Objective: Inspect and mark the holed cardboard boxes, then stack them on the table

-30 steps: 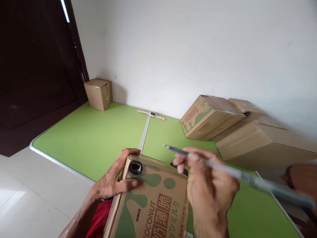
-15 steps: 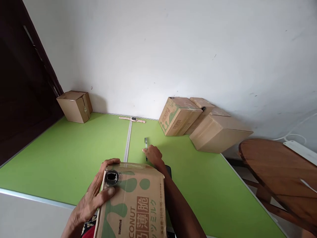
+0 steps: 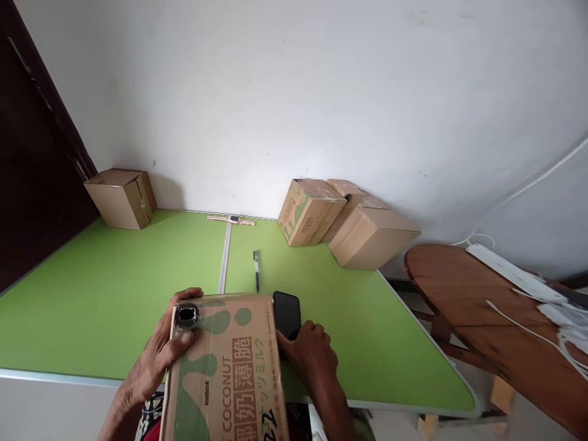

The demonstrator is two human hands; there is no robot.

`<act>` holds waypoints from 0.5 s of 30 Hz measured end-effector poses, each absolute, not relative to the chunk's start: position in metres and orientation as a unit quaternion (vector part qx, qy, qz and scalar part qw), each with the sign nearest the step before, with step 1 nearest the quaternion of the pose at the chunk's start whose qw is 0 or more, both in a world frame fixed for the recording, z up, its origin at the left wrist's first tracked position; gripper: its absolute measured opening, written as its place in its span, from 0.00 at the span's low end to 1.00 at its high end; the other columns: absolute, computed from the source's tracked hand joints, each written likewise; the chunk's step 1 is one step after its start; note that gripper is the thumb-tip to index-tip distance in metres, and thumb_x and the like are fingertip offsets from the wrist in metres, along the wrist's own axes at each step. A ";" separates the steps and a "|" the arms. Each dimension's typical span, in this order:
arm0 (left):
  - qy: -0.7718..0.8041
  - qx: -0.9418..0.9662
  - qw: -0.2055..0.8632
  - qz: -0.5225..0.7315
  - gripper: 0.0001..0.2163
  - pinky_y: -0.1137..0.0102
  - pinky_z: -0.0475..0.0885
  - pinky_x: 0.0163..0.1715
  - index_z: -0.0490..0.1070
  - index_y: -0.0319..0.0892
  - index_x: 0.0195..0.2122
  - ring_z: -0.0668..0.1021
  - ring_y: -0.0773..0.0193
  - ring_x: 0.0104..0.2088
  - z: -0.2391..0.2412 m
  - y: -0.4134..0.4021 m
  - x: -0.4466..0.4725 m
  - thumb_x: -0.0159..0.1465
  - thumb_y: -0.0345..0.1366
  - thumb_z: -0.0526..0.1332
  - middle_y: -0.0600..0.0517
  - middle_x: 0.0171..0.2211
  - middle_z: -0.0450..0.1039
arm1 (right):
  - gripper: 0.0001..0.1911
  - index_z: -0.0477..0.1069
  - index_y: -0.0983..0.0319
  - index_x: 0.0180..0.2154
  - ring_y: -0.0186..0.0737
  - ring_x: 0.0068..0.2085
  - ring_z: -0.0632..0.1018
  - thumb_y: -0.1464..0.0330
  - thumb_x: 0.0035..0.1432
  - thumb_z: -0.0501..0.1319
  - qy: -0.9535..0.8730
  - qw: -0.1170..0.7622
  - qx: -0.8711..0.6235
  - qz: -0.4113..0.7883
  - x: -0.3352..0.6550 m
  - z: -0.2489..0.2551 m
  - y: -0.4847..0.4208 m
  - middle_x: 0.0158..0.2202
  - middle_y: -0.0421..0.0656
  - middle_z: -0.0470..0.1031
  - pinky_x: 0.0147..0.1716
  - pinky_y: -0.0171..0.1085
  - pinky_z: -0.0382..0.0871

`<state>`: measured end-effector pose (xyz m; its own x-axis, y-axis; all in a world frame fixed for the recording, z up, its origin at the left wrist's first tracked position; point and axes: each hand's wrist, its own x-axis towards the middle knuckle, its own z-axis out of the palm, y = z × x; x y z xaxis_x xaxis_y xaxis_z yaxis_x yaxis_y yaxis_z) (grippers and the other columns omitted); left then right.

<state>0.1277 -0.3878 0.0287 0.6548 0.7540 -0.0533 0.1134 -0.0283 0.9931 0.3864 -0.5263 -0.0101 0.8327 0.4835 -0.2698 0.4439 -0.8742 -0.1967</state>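
Note:
A cardboard box (image 3: pixel 215 373) printed "COCONUT" with green splashes stands tilted close to me. My left hand (image 3: pixel 168 346) grips its upper left corner, thumb on the printed face just below a black-rimmed hole. My right hand (image 3: pixel 315 355) is at the near end of a black phone (image 3: pixel 287 312) on the table, thumb on the left side and curled fingers on the right. The box's edge hides a little of the phone. Beyond the box lies a pen (image 3: pixel 256 271), with no hand on it. A watch with a pale strap (image 3: pixel 233 219) rests by the wall.
The green table (image 3: pixel 184 257) has a pale seam strip (image 3: pixel 225 257). A plain carton (image 3: pixel 120 199) stands at the far left. A printed carton (image 3: pixel 309 214) and a larger brown one (image 3: pixel 372 239) stand back right. On a wooden table (image 3: pixel 459 300) at right lies a white power strip (image 3: pixel 509 272).
My right hand has left the pen and come back towards me to the phone. The pen stays on the table. My left hand keeps its hold on the box; the view has shifted right.

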 end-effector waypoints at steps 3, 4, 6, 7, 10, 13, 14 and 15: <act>0.326 0.682 0.601 0.260 0.37 0.50 0.72 0.61 0.66 0.47 0.69 0.72 0.32 0.65 0.027 -0.385 0.127 0.66 0.64 0.61 0.41 0.69 0.69 | 0.34 0.70 0.78 0.57 0.72 0.62 0.74 0.55 0.64 0.70 -0.236 0.091 -0.952 0.175 0.372 -0.022 -0.526 0.58 0.69 0.73 0.52 0.57 0.76; 0.327 0.687 0.593 0.263 0.37 0.50 0.74 0.60 0.66 0.47 0.70 0.73 0.32 0.65 0.027 -0.384 0.126 0.66 0.64 0.61 0.41 0.68 0.71 | 0.32 0.70 0.77 0.57 0.71 0.63 0.74 0.57 0.64 0.70 -0.234 0.106 -0.950 0.178 0.372 -0.024 -0.522 0.58 0.69 0.73 0.52 0.56 0.76; 0.334 0.690 0.585 0.265 0.38 0.51 0.76 0.58 0.66 0.47 0.71 0.75 0.32 0.63 0.027 -0.384 0.124 0.66 0.64 0.61 0.41 0.66 0.73 | 0.30 0.71 0.75 0.56 0.71 0.64 0.74 0.60 0.61 0.71 -0.231 0.141 -0.944 0.187 0.377 -0.028 -0.516 0.60 0.69 0.72 0.53 0.54 0.76; 0.339 0.688 0.585 0.264 0.38 0.51 0.76 0.57 0.65 0.47 0.71 0.75 0.32 0.63 0.027 -0.384 0.123 0.66 0.64 0.61 0.41 0.66 0.73 | 0.31 0.71 0.74 0.56 0.72 0.63 0.75 0.60 0.59 0.72 -0.228 0.160 -0.941 0.194 0.382 -0.030 -0.515 0.60 0.70 0.72 0.53 0.54 0.76; 0.354 0.671 0.598 0.259 0.38 0.52 0.78 0.55 0.64 0.49 0.71 0.76 0.33 0.62 0.027 -0.385 0.122 0.66 0.65 0.60 0.42 0.67 0.72 | 0.26 0.75 0.69 0.49 0.70 0.57 0.81 0.60 0.55 0.73 -0.222 0.236 -0.916 0.238 0.399 -0.037 -0.520 0.55 0.67 0.79 0.51 0.53 0.76; 0.357 0.666 0.601 0.259 0.37 0.53 0.77 0.54 0.66 0.49 0.70 0.75 0.33 0.63 0.030 -0.387 0.124 0.66 0.65 0.61 0.43 0.67 0.72 | 0.15 0.77 0.63 0.43 0.60 0.49 0.86 0.61 0.57 0.68 -0.223 0.329 -0.869 0.294 0.407 -0.045 -0.537 0.45 0.55 0.86 0.48 0.48 0.78; 0.356 0.667 0.600 0.261 0.37 0.53 0.77 0.55 0.67 0.49 0.69 0.75 0.33 0.63 0.030 -0.387 0.125 0.65 0.66 0.61 0.43 0.67 0.73 | 0.16 0.77 0.62 0.44 0.58 0.48 0.86 0.60 0.58 0.66 -0.217 0.370 -0.848 0.312 0.406 -0.048 -0.545 0.44 0.52 0.86 0.47 0.47 0.80; 0.355 0.668 0.600 0.261 0.37 0.53 0.76 0.56 0.67 0.49 0.68 0.75 0.33 0.63 0.031 -0.387 0.126 0.65 0.66 0.61 0.43 0.66 0.73 | 0.19 0.77 0.62 0.47 0.57 0.48 0.87 0.58 0.58 0.66 -0.195 0.430 -0.814 0.337 0.405 -0.049 -0.554 0.45 0.51 0.87 0.46 0.47 0.81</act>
